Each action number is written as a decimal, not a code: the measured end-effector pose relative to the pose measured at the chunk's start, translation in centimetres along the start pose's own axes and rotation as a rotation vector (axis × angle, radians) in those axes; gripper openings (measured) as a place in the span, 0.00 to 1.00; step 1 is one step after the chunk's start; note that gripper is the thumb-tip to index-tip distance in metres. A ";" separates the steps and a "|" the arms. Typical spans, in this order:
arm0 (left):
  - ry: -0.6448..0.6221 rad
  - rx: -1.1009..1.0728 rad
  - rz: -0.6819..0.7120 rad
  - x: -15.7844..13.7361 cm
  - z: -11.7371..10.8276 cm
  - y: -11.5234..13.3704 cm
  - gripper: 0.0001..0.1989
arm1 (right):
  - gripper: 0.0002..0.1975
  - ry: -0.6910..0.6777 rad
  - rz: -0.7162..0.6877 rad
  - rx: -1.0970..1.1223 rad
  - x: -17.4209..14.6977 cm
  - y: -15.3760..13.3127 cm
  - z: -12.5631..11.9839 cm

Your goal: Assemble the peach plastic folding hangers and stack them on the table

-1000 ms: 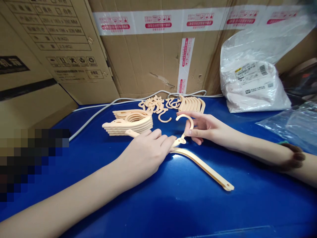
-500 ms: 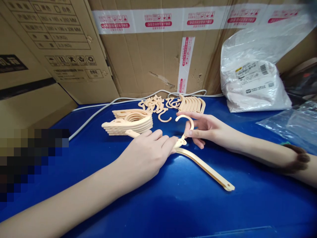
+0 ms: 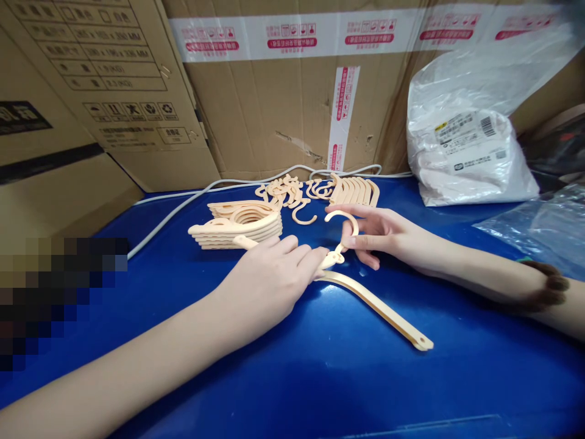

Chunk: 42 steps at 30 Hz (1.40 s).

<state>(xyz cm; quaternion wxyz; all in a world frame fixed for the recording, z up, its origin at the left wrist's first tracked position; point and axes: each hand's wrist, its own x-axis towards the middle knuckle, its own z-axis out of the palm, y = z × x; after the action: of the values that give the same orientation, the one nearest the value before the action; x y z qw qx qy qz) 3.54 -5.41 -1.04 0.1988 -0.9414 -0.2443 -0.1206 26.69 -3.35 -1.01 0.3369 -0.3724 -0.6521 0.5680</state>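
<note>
A cream plastic hanger body (image 3: 379, 308) lies flat on the blue table (image 3: 320, 378), one arm stretching to the lower right. My left hand (image 3: 269, 280) presses down on its middle, covering the other arm. My right hand (image 3: 381, 235) pinches a cream hook (image 3: 342, 219) by its stem, the hook's foot meeting the hanger's centre hub (image 3: 333, 259). Behind my left hand sits a stack of hanger bodies (image 3: 237, 225).
Loose cream hooks (image 3: 292, 195) and a row of curved parts (image 3: 354, 192) lie at the back of the table, with a white cable (image 3: 183, 204) beside them. Cardboard boxes (image 3: 283, 91) wall the back and left. A plastic bag (image 3: 466, 152) sits at the right.
Hardly anything differs: both hands stay on the hanger and hook, with my right hand and the hook shifted very slightly.
</note>
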 end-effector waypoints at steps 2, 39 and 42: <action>0.004 -0.001 0.002 0.0 0.0 0.0 0.10 | 0.29 0.004 0.006 0.003 0.0 0.0 0.0; 0.021 -0.021 0.011 0.1 0.0 -0.3 0.12 | 0.30 -0.051 0.034 0.070 0.2 0.0 -0.4; 0.031 -0.006 0.016 0.1 0.0 -0.3 0.13 | 0.29 -0.068 0.032 0.075 0.2 0.1 -0.5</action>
<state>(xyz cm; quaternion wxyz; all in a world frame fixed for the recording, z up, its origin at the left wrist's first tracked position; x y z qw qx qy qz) 3.45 -5.11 -0.95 0.2006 -0.9419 -0.2333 -0.1346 27.09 -2.91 -1.07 0.3190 -0.3504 -0.6354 0.6097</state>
